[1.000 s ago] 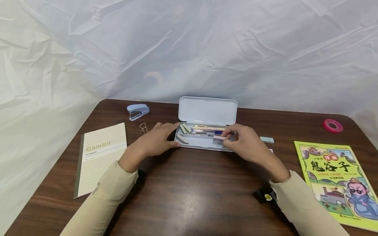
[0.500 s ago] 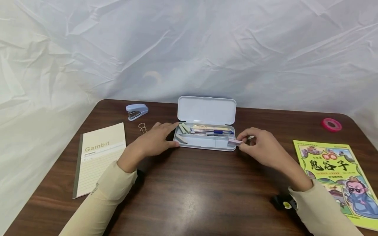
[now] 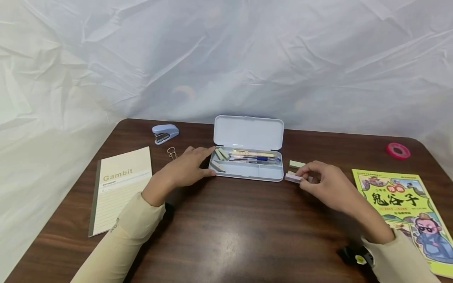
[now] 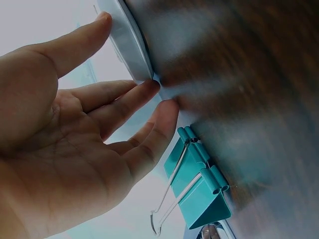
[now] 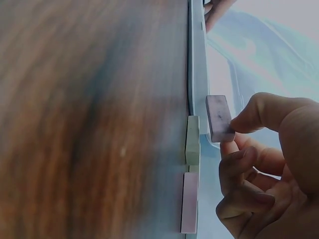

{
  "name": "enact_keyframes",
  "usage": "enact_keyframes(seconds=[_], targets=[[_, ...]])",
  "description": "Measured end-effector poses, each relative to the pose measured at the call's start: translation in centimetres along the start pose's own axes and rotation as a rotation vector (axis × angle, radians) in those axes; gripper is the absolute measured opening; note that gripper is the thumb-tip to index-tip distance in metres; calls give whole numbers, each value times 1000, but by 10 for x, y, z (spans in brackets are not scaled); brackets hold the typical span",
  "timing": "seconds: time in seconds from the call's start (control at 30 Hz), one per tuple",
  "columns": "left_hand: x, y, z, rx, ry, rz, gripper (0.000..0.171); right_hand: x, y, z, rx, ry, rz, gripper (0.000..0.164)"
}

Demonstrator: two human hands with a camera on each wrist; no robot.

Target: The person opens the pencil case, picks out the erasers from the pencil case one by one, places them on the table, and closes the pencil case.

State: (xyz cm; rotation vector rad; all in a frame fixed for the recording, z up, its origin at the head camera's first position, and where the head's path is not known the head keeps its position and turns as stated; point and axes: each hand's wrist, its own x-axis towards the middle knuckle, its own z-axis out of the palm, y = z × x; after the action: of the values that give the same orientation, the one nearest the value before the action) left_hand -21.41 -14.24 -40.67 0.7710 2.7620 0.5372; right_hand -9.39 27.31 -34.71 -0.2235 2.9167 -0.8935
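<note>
"Where is the eraser (image 3: 293,178) being held?"

"The right hand (image 3: 327,184) is pinching it at the fingertips; the pencil case (image 3: 249,132) is lying just left of them."

"And the left hand (image 3: 185,167)?"

"It is touching the case's other end, fingers spread."

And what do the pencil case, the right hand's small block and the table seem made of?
Pencil case: probably smooth plastic, given its rounded rim; painted metal possible.
Small block: likely matte eraser rubber; its face looks dull, smudged.
Table: glossy wood or laminate, from its grain and glare.
</note>
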Motion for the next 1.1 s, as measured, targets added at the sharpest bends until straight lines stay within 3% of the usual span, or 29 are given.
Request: enact_keyframes(seconds=[0.43, 1.1], targets=[[-4, 7, -5, -28, -9, -27, 91, -5, 10, 1, -31, -48, -26, 18], [-2, 1, -2, -20, -15, -4, 92, -11, 6, 2, -2, -74, -72, 13]])
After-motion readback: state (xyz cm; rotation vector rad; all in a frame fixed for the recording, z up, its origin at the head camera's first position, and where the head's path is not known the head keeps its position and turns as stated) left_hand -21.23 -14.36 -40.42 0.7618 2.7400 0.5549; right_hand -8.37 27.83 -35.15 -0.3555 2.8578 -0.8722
